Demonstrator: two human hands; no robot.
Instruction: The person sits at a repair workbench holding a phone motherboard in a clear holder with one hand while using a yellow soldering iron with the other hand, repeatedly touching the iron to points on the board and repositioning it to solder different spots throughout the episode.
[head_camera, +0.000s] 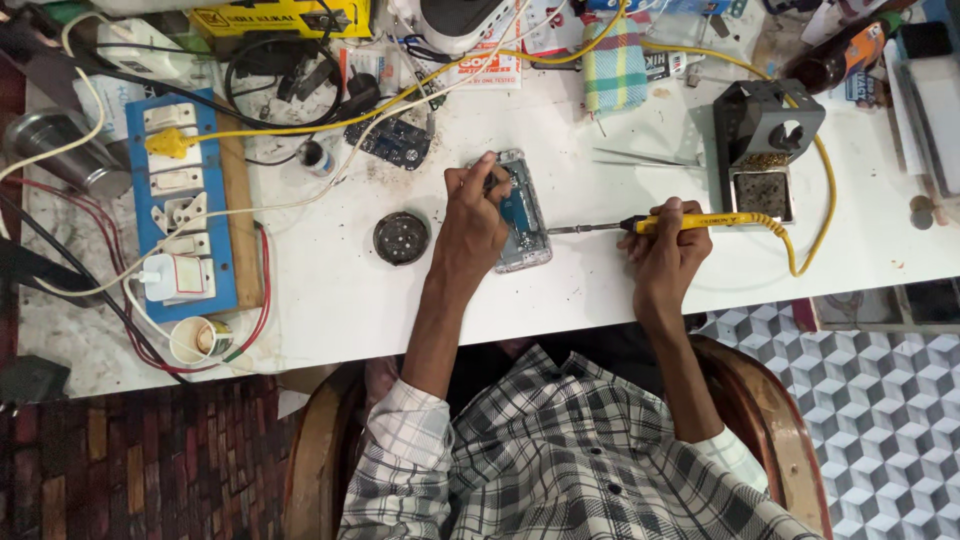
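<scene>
An opened phone (524, 215) lies on the white worktable (330, 300) with its circuit board showing. My left hand (470, 225) rests on the phone's left side, its fingers pinched over the upper end; whether a small tool is between them I cannot tell. My right hand (668, 240) grips a yellow-handled soldering iron (690, 220). Its metal tip (570, 229) points left and nearly touches the phone's right edge.
A black iron stand (765, 150) with sponge tray sits at the right, tweezers (640, 157) beside it. A round black tin (401, 238) lies left of the phone. A blue switchboard (180, 200), cables, a small circuit board (392, 142) and a checked cloth (614, 65) crowd the back.
</scene>
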